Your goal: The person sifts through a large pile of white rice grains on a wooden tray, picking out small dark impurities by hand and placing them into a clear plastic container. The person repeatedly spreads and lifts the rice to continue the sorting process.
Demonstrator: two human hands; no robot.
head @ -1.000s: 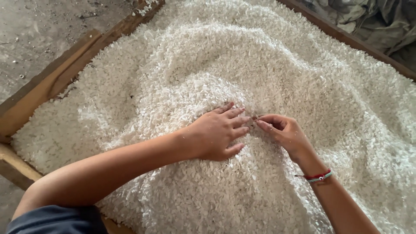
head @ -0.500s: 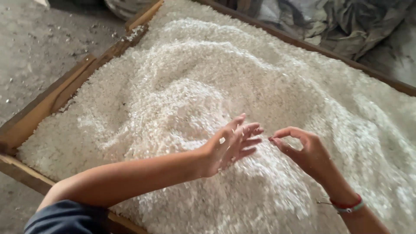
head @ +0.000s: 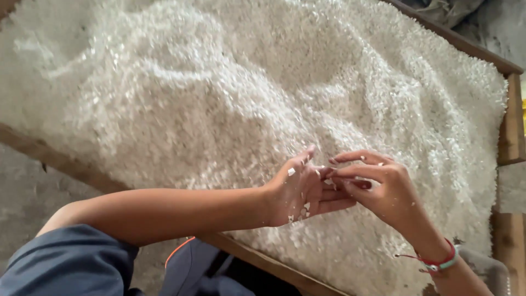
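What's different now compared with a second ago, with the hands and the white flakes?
Both hands lifted off the heap of white flakes and came together above it: the right hand now picks at the open palm of the left hand, where flakes cling. The wooden frame and the heap look unchanged.

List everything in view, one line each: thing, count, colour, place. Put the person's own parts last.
White flakes: one large heap, white, filling the wooden frame.
Wooden frame: one, brown, edging the heap at right and along the near side.
Ground: grey, bare patch at lower left outside the frame.
Cloth: grey-green, crumpled, beyond the frame at top right.
Bracelet: red and pale green bands, on the right wrist.
Sleeve: one, dark blue-grey, bottom left.
Left hand: one, flakes stuck to palm, held above the heap.
Right hand: one, fingertips meeting the left hand's fingers.
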